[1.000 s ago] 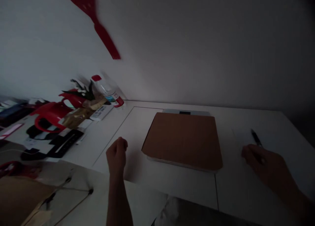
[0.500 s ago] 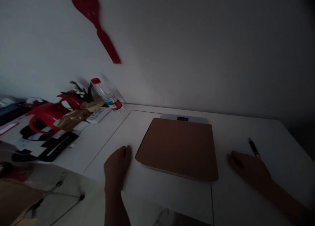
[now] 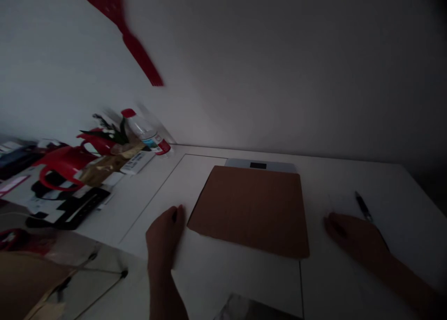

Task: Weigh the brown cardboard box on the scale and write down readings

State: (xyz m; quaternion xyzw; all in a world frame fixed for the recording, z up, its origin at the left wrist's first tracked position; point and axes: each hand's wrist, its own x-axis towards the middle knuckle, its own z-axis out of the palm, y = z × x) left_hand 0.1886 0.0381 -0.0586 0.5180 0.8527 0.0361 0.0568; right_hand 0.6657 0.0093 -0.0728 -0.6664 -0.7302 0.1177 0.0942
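Observation:
A flat brown cardboard sheet [image 3: 251,210] lies in the middle of the white table. From under its far edge sticks out a silver-grey device with a small dark display [image 3: 258,165], mostly covered. My left hand [image 3: 165,231] rests on the table just left of the cardboard, fingers curled into a loose fist. To the right of the cardboard, my right hand [image 3: 352,234] is likewise curled and apart from it. Neither fist shows anything held. A dark pen [image 3: 363,207] lies beside my right hand, part of it behind the hand.
At the left stand a red pitcher [image 3: 64,164], a tilted-looking bottle with a red cap [image 3: 150,136] and a black-and-white item [image 3: 75,210]. A red spatula-like shape [image 3: 136,50] is on the wall. Something grey [image 3: 254,308] shows at the bottom edge.
The view has shifted slightly, so the left-hand items sit a little further left. A pale layer under the cardboard's near edge no longer shows. Both hands stay in place, curled.

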